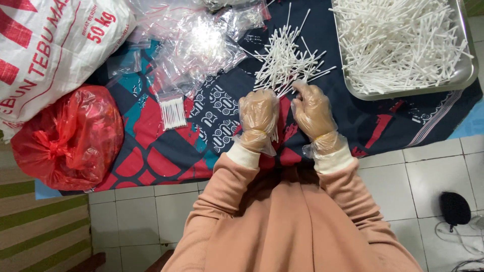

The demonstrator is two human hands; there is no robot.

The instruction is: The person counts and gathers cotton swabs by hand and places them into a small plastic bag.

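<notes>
Gloved hands (285, 118) grip cotton swabs (287, 63); metal tray (466, 75) holds more swabs

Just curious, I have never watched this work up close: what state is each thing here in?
Left hand: gloved, closed on a bunch of cotton swabs.
Right hand: gloved, fingers on the loose swab pile.
Metal tray: heaped with swabs.
Red plastic bag: tied shut.
Small clear bag: filled with swabs.

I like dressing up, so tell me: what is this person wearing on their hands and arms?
Both the left hand and the right hand wear thin, clear, crinkly plastic gloves, loose and baggy at the wrists. The long sleeves are peachy pink, with cream-coloured ribbed cuffs peeking out below the gloves.
</notes>
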